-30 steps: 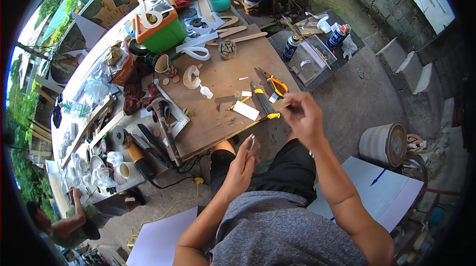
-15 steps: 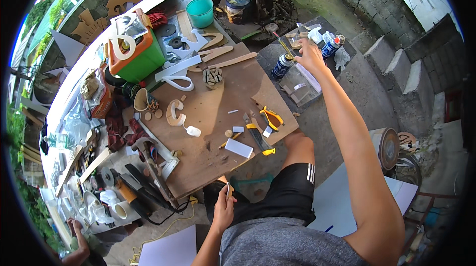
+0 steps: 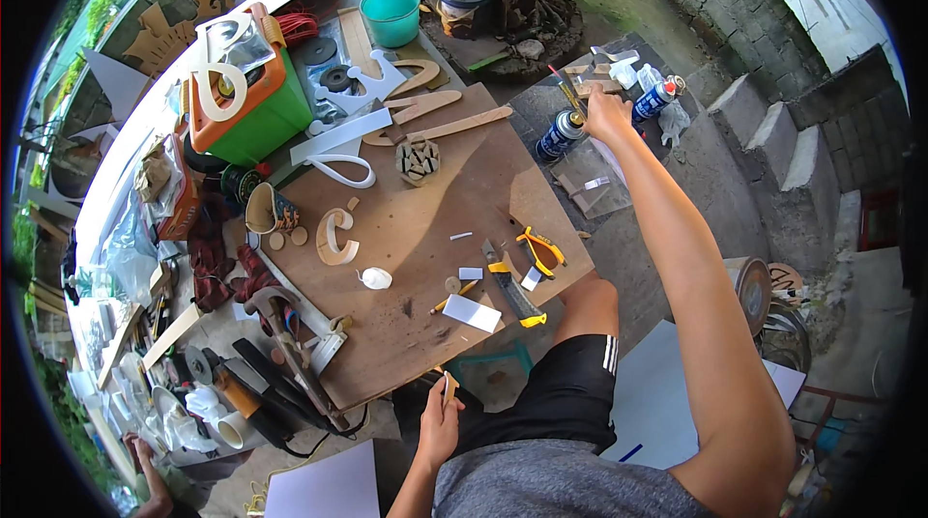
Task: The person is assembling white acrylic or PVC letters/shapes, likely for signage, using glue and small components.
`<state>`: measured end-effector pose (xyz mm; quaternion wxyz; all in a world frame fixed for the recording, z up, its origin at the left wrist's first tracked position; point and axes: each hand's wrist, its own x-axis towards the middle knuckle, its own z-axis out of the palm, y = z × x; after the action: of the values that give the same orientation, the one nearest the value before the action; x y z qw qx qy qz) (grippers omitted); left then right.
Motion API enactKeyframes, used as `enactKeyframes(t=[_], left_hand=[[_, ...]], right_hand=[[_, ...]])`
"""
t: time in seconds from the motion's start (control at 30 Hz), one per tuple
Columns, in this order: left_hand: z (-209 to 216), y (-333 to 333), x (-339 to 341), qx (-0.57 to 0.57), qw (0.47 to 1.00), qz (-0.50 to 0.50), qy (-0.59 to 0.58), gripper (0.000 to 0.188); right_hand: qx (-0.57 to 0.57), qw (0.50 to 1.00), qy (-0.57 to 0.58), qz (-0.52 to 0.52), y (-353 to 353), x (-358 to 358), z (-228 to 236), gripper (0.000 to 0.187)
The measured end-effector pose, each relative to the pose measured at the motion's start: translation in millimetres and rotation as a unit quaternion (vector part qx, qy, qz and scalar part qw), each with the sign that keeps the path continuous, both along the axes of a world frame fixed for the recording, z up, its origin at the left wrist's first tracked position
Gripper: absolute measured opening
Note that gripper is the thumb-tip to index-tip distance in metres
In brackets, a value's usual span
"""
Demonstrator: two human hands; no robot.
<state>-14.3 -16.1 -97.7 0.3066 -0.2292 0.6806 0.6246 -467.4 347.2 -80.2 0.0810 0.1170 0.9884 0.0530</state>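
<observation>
My left hand [image 3: 441,426] is low over my lap, closed around a small flat wooden piece [image 3: 449,386] that sticks up from its fingers. My right arm stretches out to a low dark stand on the right. There my right hand [image 3: 608,116] is beside the top of a blue canister [image 3: 559,137], next to a small wooden block [image 3: 601,87]. Its fingertips are mostly hidden, so I cannot tell whether it grips anything. A second blue canister with a red top [image 3: 653,100] stands just right of the hand.
The wooden tabletop [image 3: 387,354] carries a utility knife [image 3: 514,294], yellow-handled pliers [image 3: 541,251], a white rectangular piece [image 3: 472,313] and a white C-shaped piece [image 3: 337,237]. A hammer [image 3: 290,334] and power tools lie at left. Behind are a green-orange box [image 3: 253,112] and teal bucket [image 3: 391,17].
My right hand has lowered slightly toward the top of the nearer canister and the wooden block. My left hand keeps its hold on the wooden piece. The view has shifted a little.
</observation>
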Motion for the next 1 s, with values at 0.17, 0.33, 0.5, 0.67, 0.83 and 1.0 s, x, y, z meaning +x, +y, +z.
enactKeyframes(t=[0.17, 0.33, 0.5, 0.67, 0.83, 1.0], left_hand=[[-4, 0, 0, 0.018, 1.0, 0.001, 0.005, 0.048], [-3, -1, -1, 0.014, 1.0, -0.003, 0.002, 0.049], [0, -1, 0, 0.007, 1.0, -0.002, -0.003, 0.049], [-5, 0, 3, 0.018, 1.0, 0.004, 0.009, 0.048], [-7, -1, 6, 0.017, 1.0, 0.003, 0.002, 0.048], [-8, -2, 6, 0.025, 1.0, 0.012, 0.007, 0.049]], right_hand=[[-0.003, 1.0, -0.009, 0.006, -2, -1, -2, 0.045], [0.001, 1.0, 0.016, 0.02, 13, -5, -17, 0.076], [-0.015, 1.0, 0.006, 0.014, 8, -4, -14, 0.059], [-0.012, 1.0, 0.005, 0.008, 5, 0, -7, 0.041], [-0.012, 1.0, 0.005, 0.014, 6, -1, -8, 0.039], [-0.013, 1.0, 0.011, 0.014, 9, -3, -10, 0.039]])
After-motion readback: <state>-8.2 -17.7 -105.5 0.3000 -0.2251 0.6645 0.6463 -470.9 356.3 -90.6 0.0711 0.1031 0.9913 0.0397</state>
